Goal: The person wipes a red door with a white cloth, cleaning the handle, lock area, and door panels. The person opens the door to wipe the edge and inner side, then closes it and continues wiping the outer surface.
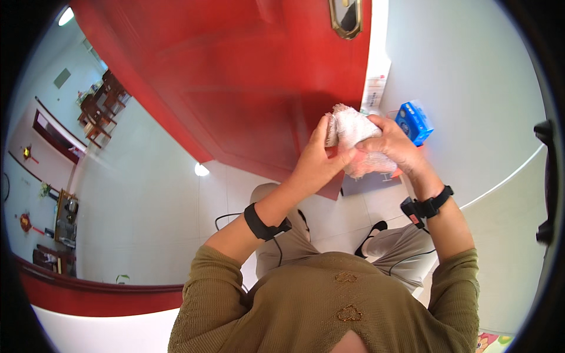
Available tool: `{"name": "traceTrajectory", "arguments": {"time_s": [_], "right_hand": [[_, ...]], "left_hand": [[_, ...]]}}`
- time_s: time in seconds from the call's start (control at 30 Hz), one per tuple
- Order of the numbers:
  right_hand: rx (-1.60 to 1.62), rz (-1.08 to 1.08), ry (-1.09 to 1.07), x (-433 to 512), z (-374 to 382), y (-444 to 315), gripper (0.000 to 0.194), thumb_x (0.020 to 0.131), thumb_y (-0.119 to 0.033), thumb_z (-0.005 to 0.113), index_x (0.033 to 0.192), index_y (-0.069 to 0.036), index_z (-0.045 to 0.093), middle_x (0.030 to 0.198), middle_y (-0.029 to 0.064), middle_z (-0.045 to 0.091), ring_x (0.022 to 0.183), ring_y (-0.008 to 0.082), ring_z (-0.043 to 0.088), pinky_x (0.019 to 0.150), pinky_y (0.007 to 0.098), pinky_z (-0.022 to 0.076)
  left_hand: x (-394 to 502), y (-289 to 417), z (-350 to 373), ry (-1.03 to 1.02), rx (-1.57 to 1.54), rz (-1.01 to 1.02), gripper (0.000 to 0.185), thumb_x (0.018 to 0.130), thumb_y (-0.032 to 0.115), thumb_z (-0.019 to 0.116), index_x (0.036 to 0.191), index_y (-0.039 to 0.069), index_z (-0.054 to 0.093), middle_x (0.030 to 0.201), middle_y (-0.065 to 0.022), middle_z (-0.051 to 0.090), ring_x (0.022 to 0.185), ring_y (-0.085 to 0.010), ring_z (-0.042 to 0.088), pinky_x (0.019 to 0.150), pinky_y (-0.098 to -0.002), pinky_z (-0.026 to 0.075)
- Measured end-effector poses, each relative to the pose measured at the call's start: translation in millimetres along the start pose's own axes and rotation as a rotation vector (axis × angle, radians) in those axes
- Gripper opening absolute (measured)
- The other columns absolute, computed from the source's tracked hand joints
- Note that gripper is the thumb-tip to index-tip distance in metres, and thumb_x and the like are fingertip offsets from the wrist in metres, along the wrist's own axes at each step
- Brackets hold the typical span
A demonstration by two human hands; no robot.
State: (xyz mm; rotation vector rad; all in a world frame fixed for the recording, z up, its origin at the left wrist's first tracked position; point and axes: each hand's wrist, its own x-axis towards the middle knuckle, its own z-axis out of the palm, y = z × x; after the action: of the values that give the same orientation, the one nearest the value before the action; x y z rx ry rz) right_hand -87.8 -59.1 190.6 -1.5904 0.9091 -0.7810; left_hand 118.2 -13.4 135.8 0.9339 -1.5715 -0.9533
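Note:
Both hands grip a folded white and pink cloth (pixel 355 128), held out in front of my body. My left hand (pixel 324 156) pinches its left side, thumb pointing inward across the lower fold. Along the upper right edge, my right hand (pixel 393 143) holds the cloth with its thumb pressed on top. A frayed edge sticks up at the top of the cloth. Just beyond it stands a red panelled door (pixel 247 97), which bears a brass-coloured handle plate (pixel 347 20) near its edge. Whether the cloth touches the door I cannot tell.
A blue box (pixel 413 122) stands beyond my right hand, near the pale wall (pixel 459 88). Behind the door's edge is a white carton (pixel 376 90). A grey flat item (pixel 371 185) lies on the tiled floor (pixel 340 216). Wooden chairs (pixel 95 117) stand in the room at left.

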Motion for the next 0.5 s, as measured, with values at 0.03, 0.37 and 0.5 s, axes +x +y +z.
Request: {"name": "traceTrajectory", "arguments": {"time_s": [0.03,0.37,0.5], "right_hand": [[-0.064,0.016,-0.025,-0.6,-0.4,-1.6,0.050,0.072,-0.013,0.077,0.116,0.005,0.062,0.098,0.0106,0.069,0.087,0.0166,0.066,0.080,0.0304,0.0527],[-0.387,-0.008,-0.063,0.0,22.6,7.6,0.048,0.071,-0.016,0.077,0.111,0.005,0.062,0.096,0.0151,0.068,0.091,0.0232,0.066,0.081,0.0335,0.0518],[-0.425,-0.116,0.014,7.2,49.2,6.6,0.046,0.073,-0.016,0.076,0.112,0.003,0.060,0.093,0.0187,0.067,0.090,0.0277,0.067,0.080,0.0360,0.0522]], "left_hand": [[-9.9,0.0,-0.4,0.039,0.186,-0.018,0.094,0.089,0.025,0.074,0.156,-0.002,0.014,0.152,-0.0210,0.038,0.138,-0.0291,0.044,0.108,-0.0414,0.043],[-78.5,13.7,-8.9,-0.001,0.104,-0.296,0.104,0.084,0.020,0.078,0.159,0.006,0.009,0.155,-0.0168,0.033,0.134,-0.0284,0.047,0.104,-0.0423,0.046],[-60.7,3.3,5.4,0.010,-0.288,-0.244,0.111,0.084,0.019,0.079,0.158,0.002,-0.001,0.141,-0.0172,0.047,0.128,-0.0231,0.051,0.102,-0.0383,0.048]]}}
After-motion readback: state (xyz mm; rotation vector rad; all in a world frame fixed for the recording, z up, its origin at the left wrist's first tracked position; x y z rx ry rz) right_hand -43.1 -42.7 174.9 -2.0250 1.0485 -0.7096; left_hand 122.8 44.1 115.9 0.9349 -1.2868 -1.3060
